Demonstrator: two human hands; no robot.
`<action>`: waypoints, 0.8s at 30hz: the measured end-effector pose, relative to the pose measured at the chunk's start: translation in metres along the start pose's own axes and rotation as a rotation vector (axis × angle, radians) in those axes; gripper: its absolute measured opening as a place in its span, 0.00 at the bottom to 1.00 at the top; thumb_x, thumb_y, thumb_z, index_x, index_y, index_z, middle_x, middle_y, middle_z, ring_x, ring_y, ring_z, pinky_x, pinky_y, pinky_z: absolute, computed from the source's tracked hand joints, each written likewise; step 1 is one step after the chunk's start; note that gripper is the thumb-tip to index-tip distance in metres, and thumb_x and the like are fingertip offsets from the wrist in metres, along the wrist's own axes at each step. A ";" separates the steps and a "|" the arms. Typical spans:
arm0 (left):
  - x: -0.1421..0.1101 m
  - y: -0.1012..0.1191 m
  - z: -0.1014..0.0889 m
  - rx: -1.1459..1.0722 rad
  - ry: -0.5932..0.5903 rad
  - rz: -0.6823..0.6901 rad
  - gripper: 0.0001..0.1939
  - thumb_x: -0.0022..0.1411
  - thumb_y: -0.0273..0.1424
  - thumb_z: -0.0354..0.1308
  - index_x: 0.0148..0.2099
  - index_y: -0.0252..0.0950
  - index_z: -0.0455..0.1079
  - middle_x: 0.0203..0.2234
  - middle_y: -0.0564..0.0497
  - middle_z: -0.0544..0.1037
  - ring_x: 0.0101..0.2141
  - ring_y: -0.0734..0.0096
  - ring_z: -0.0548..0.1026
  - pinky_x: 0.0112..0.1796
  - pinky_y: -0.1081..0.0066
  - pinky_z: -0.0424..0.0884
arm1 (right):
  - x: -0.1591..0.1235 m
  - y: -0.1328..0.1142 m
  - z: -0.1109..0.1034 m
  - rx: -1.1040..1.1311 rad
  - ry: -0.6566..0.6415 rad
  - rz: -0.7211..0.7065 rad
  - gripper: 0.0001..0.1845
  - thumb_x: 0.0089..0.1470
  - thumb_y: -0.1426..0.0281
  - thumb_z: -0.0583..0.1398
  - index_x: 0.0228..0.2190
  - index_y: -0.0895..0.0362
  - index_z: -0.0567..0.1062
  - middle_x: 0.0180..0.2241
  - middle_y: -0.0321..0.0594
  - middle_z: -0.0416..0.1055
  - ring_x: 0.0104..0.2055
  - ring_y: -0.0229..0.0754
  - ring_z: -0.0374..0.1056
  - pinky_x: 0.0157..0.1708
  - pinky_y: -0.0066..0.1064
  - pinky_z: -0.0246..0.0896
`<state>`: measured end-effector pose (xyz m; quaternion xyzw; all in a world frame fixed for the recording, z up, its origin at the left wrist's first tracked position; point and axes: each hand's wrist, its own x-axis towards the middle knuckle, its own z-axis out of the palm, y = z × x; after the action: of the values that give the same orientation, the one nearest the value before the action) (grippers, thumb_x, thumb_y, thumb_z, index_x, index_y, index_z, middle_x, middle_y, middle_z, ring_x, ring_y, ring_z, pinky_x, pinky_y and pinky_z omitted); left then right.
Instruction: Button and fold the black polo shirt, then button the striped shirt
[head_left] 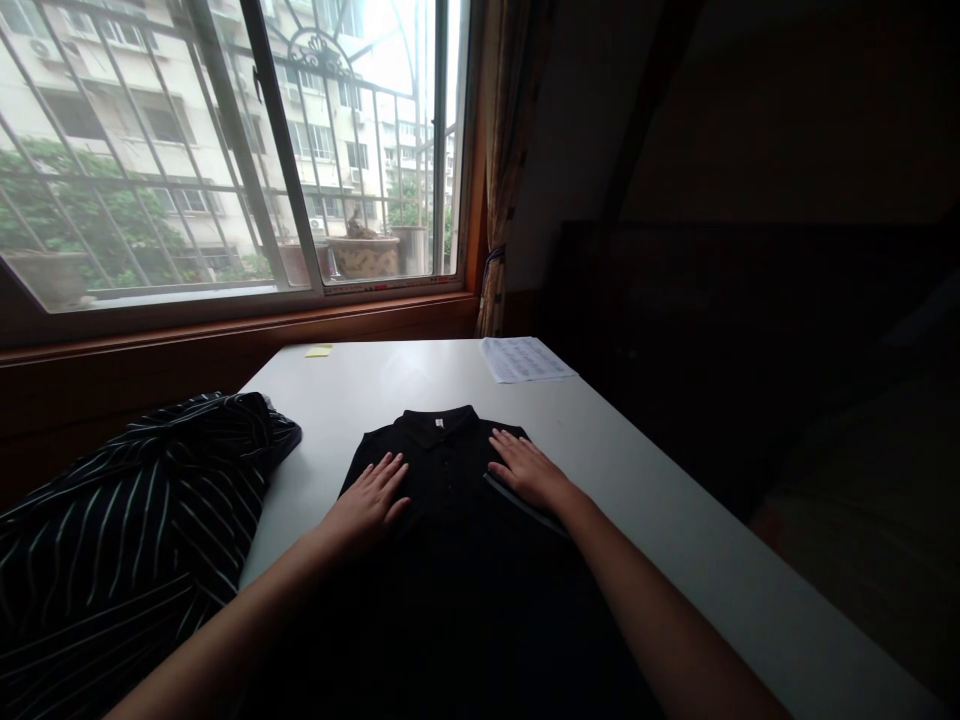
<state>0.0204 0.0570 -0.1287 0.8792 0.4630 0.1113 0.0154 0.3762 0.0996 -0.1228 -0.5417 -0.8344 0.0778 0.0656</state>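
Observation:
A black polo shirt [450, 500] lies front up on the white table [360, 375], its collar toward the window and a small pale label inside the neck. My left hand [367, 503] rests flat on the left side of its chest, fingers spread. On the right side, my right hand [527, 470] lies flat near the shoulder, fingers stretched out. Beside that hand a grey stripe edges the sleeve, which is folded in. The lower part of the shirt is too dark to make out.
Striped dark cloth [142, 510] is heaped at the left edge of the table. Printed paper [527, 359] lies at the far right corner, a yellow sticky note [319, 351] at the far left. Behind stand a barred window [300, 150] and a tied curtain [498, 230].

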 end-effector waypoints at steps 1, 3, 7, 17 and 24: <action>-0.005 0.002 0.001 0.008 -0.007 -0.006 0.31 0.73 0.46 0.40 0.71 0.38 0.48 0.69 0.48 0.50 0.68 0.59 0.46 0.66 0.53 0.47 | 0.000 0.000 0.000 0.000 -0.001 -0.001 0.40 0.64 0.45 0.40 0.68 0.54 0.50 0.71 0.39 0.40 0.72 0.46 0.35 0.69 0.45 0.32; -0.009 0.006 0.003 0.022 -0.007 -0.020 0.31 0.73 0.46 0.39 0.72 0.39 0.46 0.69 0.49 0.50 0.68 0.61 0.47 0.66 0.55 0.46 | 0.000 -0.001 -0.001 0.001 -0.004 -0.001 0.40 0.64 0.45 0.40 0.68 0.54 0.49 0.71 0.40 0.39 0.72 0.46 0.35 0.69 0.45 0.31; -0.008 0.008 0.002 0.051 -0.014 -0.026 0.30 0.73 0.46 0.39 0.71 0.40 0.48 0.69 0.50 0.48 0.68 0.60 0.46 0.66 0.55 0.45 | -0.001 -0.003 -0.002 -0.001 -0.005 0.003 0.40 0.64 0.45 0.40 0.68 0.54 0.50 0.71 0.41 0.40 0.72 0.47 0.35 0.69 0.46 0.31; -0.006 0.014 -0.003 0.055 -0.076 -0.064 0.28 0.73 0.43 0.41 0.71 0.44 0.47 0.70 0.50 0.45 0.69 0.55 0.44 0.64 0.42 0.40 | -0.003 -0.003 -0.001 -0.005 0.010 0.002 0.40 0.64 0.45 0.39 0.68 0.54 0.50 0.71 0.40 0.40 0.72 0.46 0.36 0.69 0.46 0.32; -0.005 0.012 -0.005 0.008 -0.067 -0.061 0.28 0.73 0.43 0.42 0.71 0.47 0.47 0.69 0.52 0.46 0.69 0.55 0.44 0.64 0.42 0.38 | -0.002 -0.001 0.000 -0.005 0.013 0.003 0.40 0.64 0.44 0.40 0.68 0.53 0.50 0.70 0.39 0.41 0.72 0.47 0.37 0.69 0.46 0.33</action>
<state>0.0263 0.0454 -0.1233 0.8679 0.4894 0.0794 0.0305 0.3760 0.0972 -0.1227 -0.5436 -0.8334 0.0722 0.0696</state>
